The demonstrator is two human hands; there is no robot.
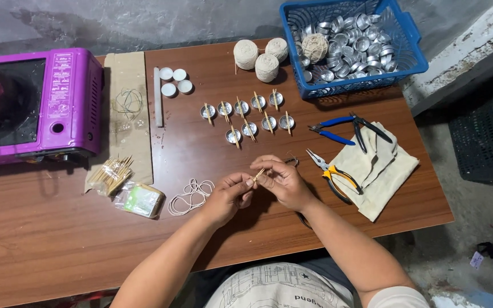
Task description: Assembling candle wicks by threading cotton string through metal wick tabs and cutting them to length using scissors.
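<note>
My left hand point(229, 195) and my right hand point(283, 182) meet over the brown table point(47, 239), pinching one thin wooden stick point(258, 174) between their fingertips. A small dark object, maybe scissors point(292, 161), lies just behind my right hand. Beyond the hands stand two rows of small metal cups point(249, 117), each with a stick laid across its rim. A bundle of wooden sticks point(111, 174) lies at the left, beside a small clear packet point(141, 199) and loose white string point(190, 195).
A purple portable stove point(35, 105) stands at the far left. Three balls of twine point(261, 57) and a blue basket point(412, 40) of metal cups sit at the back. Blue pliers point(338, 128), yellow pliers point(335, 174) and a cloth point(380, 174) lie to the right. White candles point(175, 81) rest near a cardboard strip point(129, 74).
</note>
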